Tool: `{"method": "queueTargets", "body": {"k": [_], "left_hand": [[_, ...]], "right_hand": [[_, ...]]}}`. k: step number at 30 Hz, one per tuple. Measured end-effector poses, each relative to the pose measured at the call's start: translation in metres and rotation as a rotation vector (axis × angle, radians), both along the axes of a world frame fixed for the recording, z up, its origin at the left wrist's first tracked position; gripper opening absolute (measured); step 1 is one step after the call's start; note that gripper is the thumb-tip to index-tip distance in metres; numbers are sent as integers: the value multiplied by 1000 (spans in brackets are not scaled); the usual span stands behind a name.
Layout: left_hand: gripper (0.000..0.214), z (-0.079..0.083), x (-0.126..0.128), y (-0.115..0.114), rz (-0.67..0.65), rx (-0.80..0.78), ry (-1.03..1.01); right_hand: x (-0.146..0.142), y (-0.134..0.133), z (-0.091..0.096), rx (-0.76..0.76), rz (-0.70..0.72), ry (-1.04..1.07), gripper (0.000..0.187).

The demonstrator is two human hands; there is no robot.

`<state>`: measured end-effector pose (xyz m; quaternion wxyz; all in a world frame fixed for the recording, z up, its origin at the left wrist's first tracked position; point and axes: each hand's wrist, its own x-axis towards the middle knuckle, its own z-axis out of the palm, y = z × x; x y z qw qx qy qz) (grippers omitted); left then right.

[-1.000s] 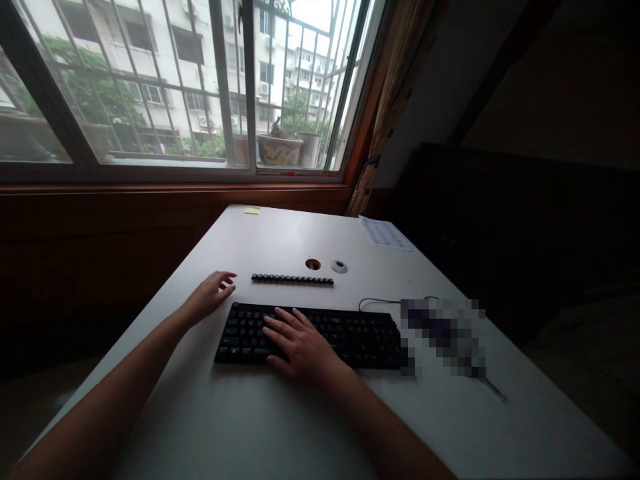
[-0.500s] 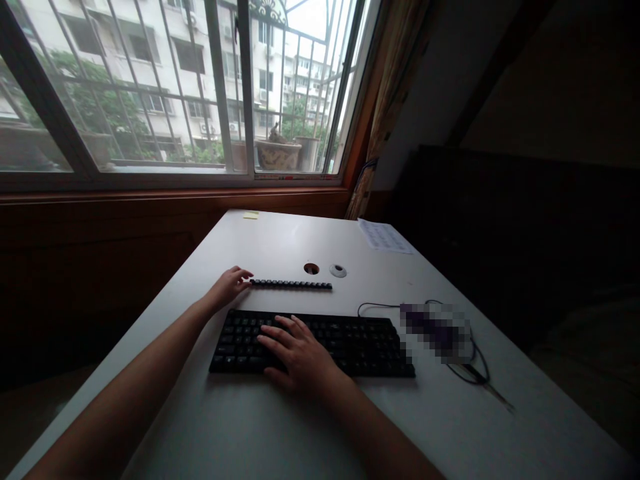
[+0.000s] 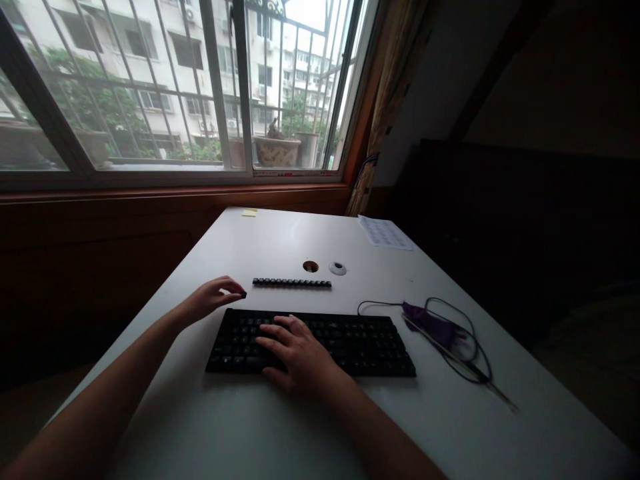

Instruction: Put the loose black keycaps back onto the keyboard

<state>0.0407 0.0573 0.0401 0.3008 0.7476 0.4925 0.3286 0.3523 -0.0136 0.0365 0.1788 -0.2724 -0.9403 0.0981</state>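
Observation:
My left hand (image 3: 217, 295) is closed in a pinch on a small black keycap (image 3: 243, 294), held just above the desk at the back left of the keyboard. Beyond it lies a straight row of black keycaps (image 3: 293, 283), apart from my fingers. A black keyboard (image 3: 367, 347) lies flat in front of me. Spread over its left-middle keys is my right hand (image 3: 297, 357), open and resting on them; the keys under the palm are hidden.
On the white desk (image 3: 270, 440), a purple cloth (image 3: 433, 323), a looped cable (image 3: 475, 333) and a thin stick-like tool (image 3: 503, 398) lie right of the keyboard. Farther back are a round cable hole (image 3: 311, 267), its cover (image 3: 337, 268), a printed sheet (image 3: 385, 233) and yellow notes (image 3: 249, 213).
My left hand has drawn back from the left end of the keycap row, toward me and left, with one keycap in its fingers. My right hand has stayed on the keyboard.

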Motion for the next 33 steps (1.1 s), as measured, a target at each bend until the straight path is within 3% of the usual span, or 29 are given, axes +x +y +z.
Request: {"method": "queueTargets", "body": {"k": [6, 12, 33], "left_hand": [[29, -5, 4, -22, -61, -56, 69], [27, -8, 8, -24, -12, -67, 72], [25, -10, 14, -25, -59, 19, 104]], "right_hand": [[-1, 1, -3, -9, 8, 11, 57], [-1, 2, -3, -11, 11, 9, 57], [-1, 0, -1, 13, 8, 7, 57]]}}
